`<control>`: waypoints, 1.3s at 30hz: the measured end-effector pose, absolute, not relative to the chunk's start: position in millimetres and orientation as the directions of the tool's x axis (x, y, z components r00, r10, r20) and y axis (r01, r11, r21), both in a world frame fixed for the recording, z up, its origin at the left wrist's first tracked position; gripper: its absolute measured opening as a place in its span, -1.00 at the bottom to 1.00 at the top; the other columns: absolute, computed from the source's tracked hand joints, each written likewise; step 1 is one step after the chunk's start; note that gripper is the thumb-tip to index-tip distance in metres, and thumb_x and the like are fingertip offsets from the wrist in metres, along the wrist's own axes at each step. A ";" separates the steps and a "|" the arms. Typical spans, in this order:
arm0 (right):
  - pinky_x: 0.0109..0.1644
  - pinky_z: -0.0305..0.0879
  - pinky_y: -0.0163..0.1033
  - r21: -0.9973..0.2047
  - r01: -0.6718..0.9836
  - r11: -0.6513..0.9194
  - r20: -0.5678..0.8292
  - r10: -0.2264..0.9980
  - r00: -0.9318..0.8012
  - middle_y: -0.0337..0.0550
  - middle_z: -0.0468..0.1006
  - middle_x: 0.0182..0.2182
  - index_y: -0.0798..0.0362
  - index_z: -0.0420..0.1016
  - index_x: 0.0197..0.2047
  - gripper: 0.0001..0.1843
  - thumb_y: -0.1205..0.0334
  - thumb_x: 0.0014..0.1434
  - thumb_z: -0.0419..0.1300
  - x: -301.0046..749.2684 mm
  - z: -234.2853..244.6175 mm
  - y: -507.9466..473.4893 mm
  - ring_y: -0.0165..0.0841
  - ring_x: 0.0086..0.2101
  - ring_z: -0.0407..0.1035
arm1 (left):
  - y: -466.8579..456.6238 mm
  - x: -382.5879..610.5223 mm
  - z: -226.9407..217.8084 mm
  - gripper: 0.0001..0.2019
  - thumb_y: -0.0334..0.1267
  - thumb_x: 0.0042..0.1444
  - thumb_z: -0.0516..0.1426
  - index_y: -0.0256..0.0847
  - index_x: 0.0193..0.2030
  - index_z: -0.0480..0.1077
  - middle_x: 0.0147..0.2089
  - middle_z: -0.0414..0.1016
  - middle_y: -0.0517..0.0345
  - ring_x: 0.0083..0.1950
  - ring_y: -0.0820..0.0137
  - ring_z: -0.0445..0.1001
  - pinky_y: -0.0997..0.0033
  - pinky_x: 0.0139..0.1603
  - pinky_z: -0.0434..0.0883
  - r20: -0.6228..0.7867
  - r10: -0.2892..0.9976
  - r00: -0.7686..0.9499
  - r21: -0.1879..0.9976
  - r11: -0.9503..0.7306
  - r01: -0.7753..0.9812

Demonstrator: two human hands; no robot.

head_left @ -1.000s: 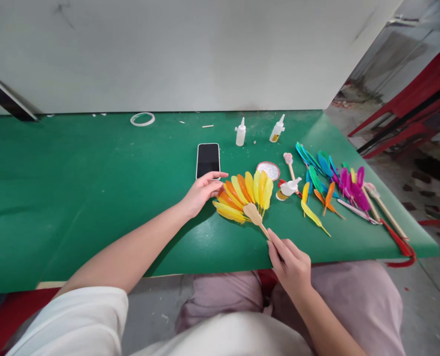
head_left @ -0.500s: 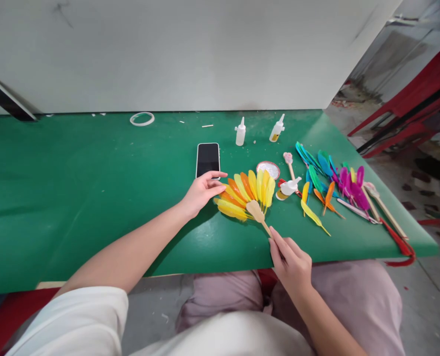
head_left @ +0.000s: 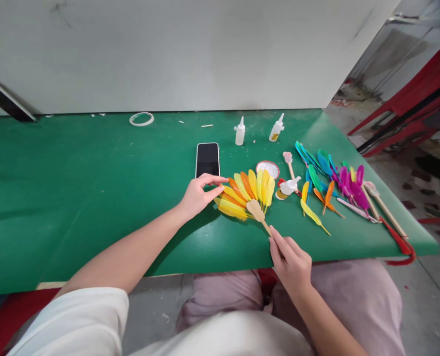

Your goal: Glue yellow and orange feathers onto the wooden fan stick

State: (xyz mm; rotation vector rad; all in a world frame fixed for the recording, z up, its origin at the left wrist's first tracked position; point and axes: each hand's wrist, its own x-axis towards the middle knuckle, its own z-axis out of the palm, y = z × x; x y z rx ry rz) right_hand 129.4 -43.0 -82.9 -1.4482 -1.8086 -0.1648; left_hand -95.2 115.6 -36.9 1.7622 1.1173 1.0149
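My right hand (head_left: pixel 292 257) is closed around the thin wooden handle of a feather fan (head_left: pixel 256 210), low over the table's near side. Yellow and orange feathers (head_left: pixel 242 190) spread out from the fan's pale wooden head. At the fan's left edge, the thumb and forefinger of my left hand (head_left: pixel 201 198) pinch the tip of a feather. Just right of the fan lies a white glue bottle (head_left: pixel 288 188), tilted on its side. Behind the feathers sits a small round dish (head_left: pixel 268 169) with whitish contents, partly covered by them.
A phone (head_left: pixel 208 159) lies beyond my left hand. Two white bottles (head_left: pixel 239 131) stand farther back, near a tape ring (head_left: pixel 141 119). Loose coloured feathers (head_left: pixel 349 188), wooden sticks (head_left: pixel 385 210) and a red tassel (head_left: pixel 398 237) lie at the green table's (head_left: pixel 74 198) right end.
The forefinger of my left hand has come down toward the thumb at the feather tips. My right hand and the fan have hardly moved.
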 end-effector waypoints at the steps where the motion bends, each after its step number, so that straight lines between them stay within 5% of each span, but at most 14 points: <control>1: -0.45 0.21 -0.44 -0.355 0.871 0.339 0.645 0.763 -0.034 -0.30 0.40 -0.57 0.09 0.37 0.10 -0.55 0.47 0.11 0.16 129.4 -82.9 -43.1 -0.57 -0.61 0.22 | 114.8 -95.2 -36.0 -0.78 -0.32 0.00 0.17 -0.19 -0.17 0.50 -0.26 0.49 0.10 -0.20 0.39 0.42 0.31 -0.07 0.36 0.222 0.933 0.284 0.902 -0.307 0.305; 10: -0.46 0.21 -0.44 -0.339 0.881 0.330 0.652 0.758 -0.033 -0.29 0.41 -0.58 0.11 0.40 0.07 -0.57 0.46 0.11 0.17 130.3 -83.1 -43.2 -0.58 -0.62 0.22 | 110.9 -94.0 -28.6 -0.76 -0.36 0.02 0.11 -0.21 -0.15 0.47 -0.34 0.45 0.12 -0.20 0.37 0.39 0.27 -0.05 0.33 0.277 0.900 0.335 0.824 -0.402 0.399; 22: -0.44 0.23 -0.43 -0.339 0.865 0.370 0.658 0.750 -0.063 -0.28 0.45 -0.56 0.04 0.32 0.15 -0.47 0.48 0.10 0.17 130.4 -82.1 -43.9 -0.56 -0.61 0.24 | 118.2 -93.0 -42.0 -0.71 -0.29 0.06 0.11 -0.19 -0.04 0.39 -0.18 0.45 0.09 -0.11 0.36 0.39 0.35 -0.11 0.31 0.129 0.944 0.304 0.964 -0.191 0.186; 39: -0.40 0.24 -0.43 -0.304 0.872 0.383 0.663 0.743 -0.096 -0.27 0.49 -0.53 0.01 0.27 0.19 -0.39 0.49 0.08 0.19 131.5 -84.1 -44.4 -0.56 -0.60 0.28 | 116.8 -86.4 -41.3 -0.46 -0.26 -0.08 0.26 -0.18 0.08 0.26 -0.45 0.49 0.24 -0.34 0.45 0.49 0.36 -0.15 0.38 -0.152 0.942 0.300 0.988 0.154 0.018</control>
